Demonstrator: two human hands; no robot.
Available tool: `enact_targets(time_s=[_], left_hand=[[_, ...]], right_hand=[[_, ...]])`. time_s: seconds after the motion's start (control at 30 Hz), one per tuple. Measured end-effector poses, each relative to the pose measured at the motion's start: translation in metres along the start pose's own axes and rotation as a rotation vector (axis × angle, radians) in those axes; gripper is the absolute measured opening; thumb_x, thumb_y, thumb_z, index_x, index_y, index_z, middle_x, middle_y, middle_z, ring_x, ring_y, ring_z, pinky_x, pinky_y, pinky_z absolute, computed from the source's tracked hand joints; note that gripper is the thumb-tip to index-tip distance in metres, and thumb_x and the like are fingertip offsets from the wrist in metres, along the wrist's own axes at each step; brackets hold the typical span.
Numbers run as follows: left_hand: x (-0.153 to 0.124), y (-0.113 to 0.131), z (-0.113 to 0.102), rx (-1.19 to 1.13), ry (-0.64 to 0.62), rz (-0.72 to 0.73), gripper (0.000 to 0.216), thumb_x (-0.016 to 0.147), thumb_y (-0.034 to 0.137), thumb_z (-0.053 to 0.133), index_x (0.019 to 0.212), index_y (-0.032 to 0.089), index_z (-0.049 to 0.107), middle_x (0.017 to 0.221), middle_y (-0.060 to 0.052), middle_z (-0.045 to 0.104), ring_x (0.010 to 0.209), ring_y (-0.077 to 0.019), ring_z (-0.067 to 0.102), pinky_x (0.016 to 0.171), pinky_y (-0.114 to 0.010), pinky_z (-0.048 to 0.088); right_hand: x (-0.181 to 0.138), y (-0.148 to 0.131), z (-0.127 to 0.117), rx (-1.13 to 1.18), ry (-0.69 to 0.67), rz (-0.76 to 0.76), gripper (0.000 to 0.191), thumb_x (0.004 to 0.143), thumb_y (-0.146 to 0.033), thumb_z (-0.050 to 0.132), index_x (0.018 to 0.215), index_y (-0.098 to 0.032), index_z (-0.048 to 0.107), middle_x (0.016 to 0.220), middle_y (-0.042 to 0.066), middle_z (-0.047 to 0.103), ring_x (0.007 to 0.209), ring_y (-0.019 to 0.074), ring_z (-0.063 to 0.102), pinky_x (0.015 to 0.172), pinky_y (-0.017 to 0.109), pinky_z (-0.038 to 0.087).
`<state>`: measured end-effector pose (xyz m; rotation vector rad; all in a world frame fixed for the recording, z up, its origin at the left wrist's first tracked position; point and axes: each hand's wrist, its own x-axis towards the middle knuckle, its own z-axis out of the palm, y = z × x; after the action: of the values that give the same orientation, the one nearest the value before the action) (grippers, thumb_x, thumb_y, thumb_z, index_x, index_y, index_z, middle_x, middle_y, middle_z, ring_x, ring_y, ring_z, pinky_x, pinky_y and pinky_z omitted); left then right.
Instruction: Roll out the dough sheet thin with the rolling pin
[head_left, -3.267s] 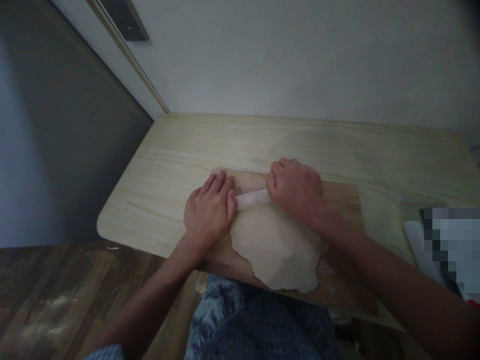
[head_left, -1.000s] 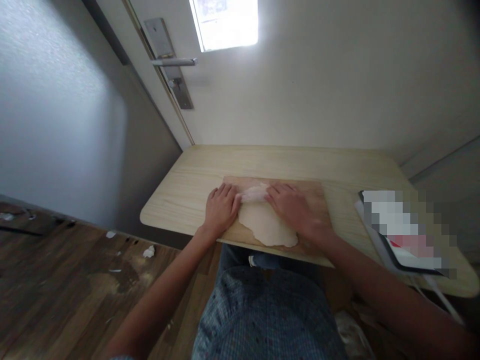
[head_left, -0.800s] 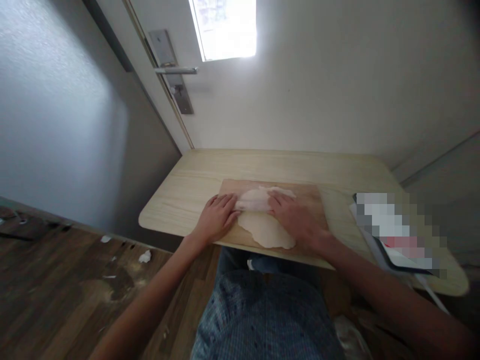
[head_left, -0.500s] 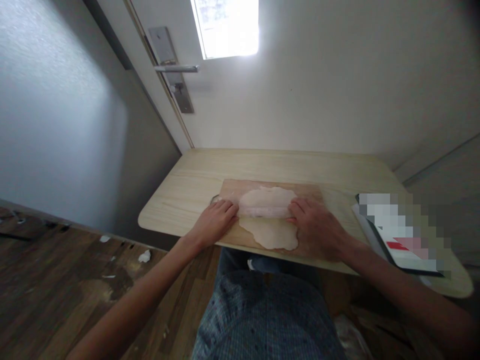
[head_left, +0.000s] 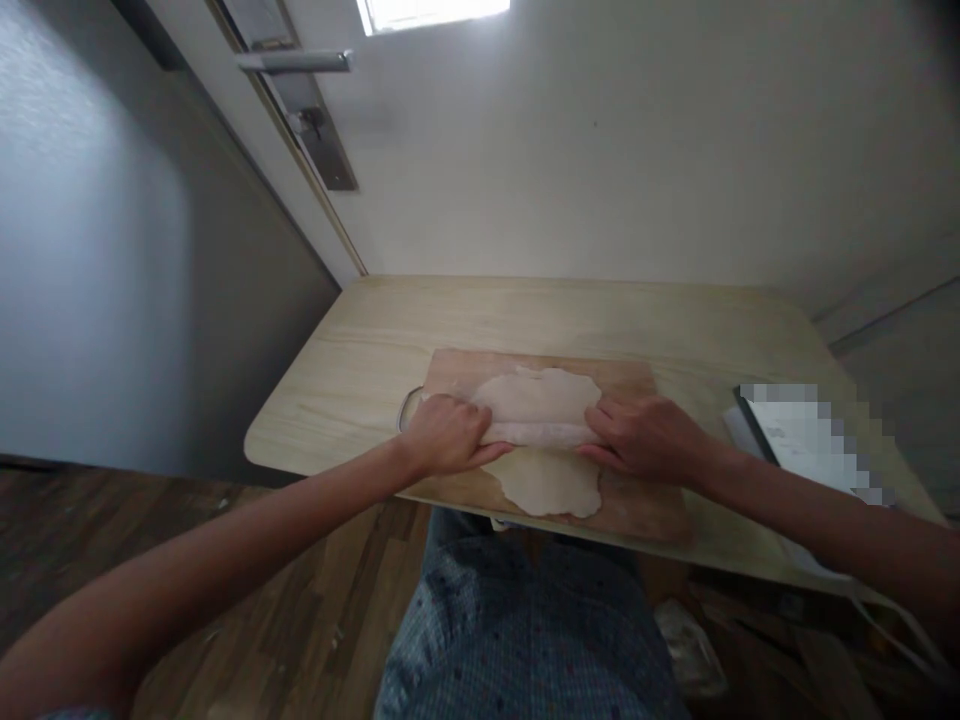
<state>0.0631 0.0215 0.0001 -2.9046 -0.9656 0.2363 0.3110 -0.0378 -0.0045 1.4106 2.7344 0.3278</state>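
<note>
A pale, flour-dusted rolling pin [head_left: 536, 435] lies crosswise on a thin, uneven sheet of dough [head_left: 551, 485]. Dough shows on both sides of the pin, its edge ragged. At the pin's left end my left hand [head_left: 450, 432] is closed, fingers curled over it and the thumb along the near side. My right hand [head_left: 637, 432] grips the other end the same way. Both pin ends are hidden under the hands. Beneath the dough is a wooden cutting board [head_left: 645, 515] with a metal loop handle [head_left: 405, 410] at its left.
The light wooden table [head_left: 517, 310] stands against a white door with a lever handle [head_left: 300, 62]. At the right of the table lies a tablet-like device [head_left: 787, 430], partly blurred out. A whitish bag [head_left: 690, 650] sits low on the right, below the table.
The rolling pin has come slightly toward me over the dough, both hands moving with it. My fingers are more curled and the thumbs show more. The view has tilted down and shifted.
</note>
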Motion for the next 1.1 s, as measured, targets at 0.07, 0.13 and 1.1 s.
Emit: enact_targets(time_s=[0.07, 0.13, 1.1], left_hand=[[0.000, 0.001, 0.002, -0.006, 0.018, -0.015, 0.059, 0.086, 0.060, 0.025, 0.076, 0.013, 0.059, 0.067, -0.013, 0.065, 0.063, -0.0266, 0.062, 0.055, -0.035, 0.043], [-0.001, 0.001, 0.003, -0.029, 0.025, -0.010, 0.058, 0.085, 0.061, 0.027, 0.075, 0.013, 0.059, 0.067, -0.012, 0.065, 0.063, -0.0260, 0.062, 0.055, -0.035, 0.043], [0.007, -0.009, -0.005, -0.058, -0.081, 0.030, 0.061, 0.087, 0.058, 0.025, 0.073, 0.014, 0.064, 0.067, -0.012, 0.066, 0.061, -0.0244, 0.063, 0.053, -0.031, 0.040]], right_hand=[[0.000, 0.000, 0.001, 0.000, -0.018, 0.009, 0.043, 0.089, -0.044, 0.033, 0.070, -0.014, 0.059, 0.067, 0.010, 0.061, 0.058, 0.0175, 0.051, 0.051, 0.029, 0.019], [-0.001, -0.001, 0.002, 0.014, -0.033, 0.010, 0.043, 0.089, -0.044, 0.033, 0.070, -0.015, 0.058, 0.067, 0.010, 0.061, 0.057, 0.0170, 0.051, 0.051, 0.030, 0.019], [0.008, 0.007, -0.006, 0.175, -0.214, 0.025, 0.036, 0.089, -0.038, 0.035, 0.075, -0.015, 0.058, 0.070, 0.008, 0.065, 0.060, 0.0170, 0.057, 0.052, 0.029, 0.021]])
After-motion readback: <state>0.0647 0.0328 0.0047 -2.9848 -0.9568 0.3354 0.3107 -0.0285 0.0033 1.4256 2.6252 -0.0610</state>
